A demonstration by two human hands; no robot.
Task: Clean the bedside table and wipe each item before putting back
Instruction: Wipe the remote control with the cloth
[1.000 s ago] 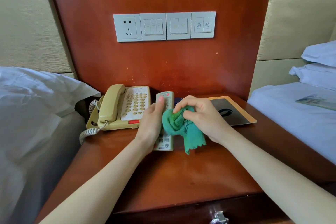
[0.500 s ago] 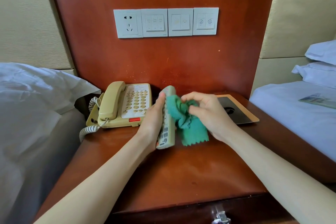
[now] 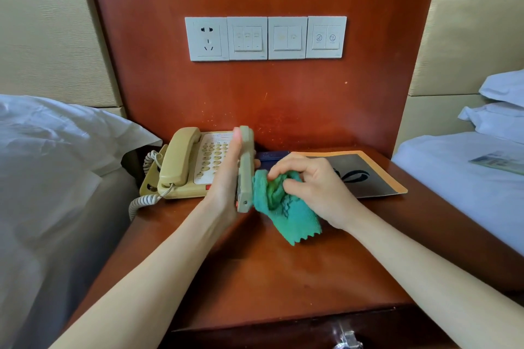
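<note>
My left hand [image 3: 226,178] grips a beige remote control [image 3: 245,170] and holds it on edge above the wooden bedside table [image 3: 255,278], its narrow side toward me. My right hand [image 3: 314,187] bunches a green cloth [image 3: 283,207] and presses it against the remote's right side. The cloth's zigzag edge hangs down to the tabletop. A beige telephone [image 3: 187,164] with a coiled cord stands behind my left hand. The remote's button face is turned away from the camera.
A dark card with an orange border [image 3: 365,173] lies at the back right of the table. A socket and switch panel [image 3: 265,38] sits on the wooden wall. Beds with white linen flank the table. A drawer handle [image 3: 347,341] shows at the front.
The remote lay flat on the table a second ago. My left hand has tipped it up onto its edge and lifted it, while my right hand keeps the cloth against it.
</note>
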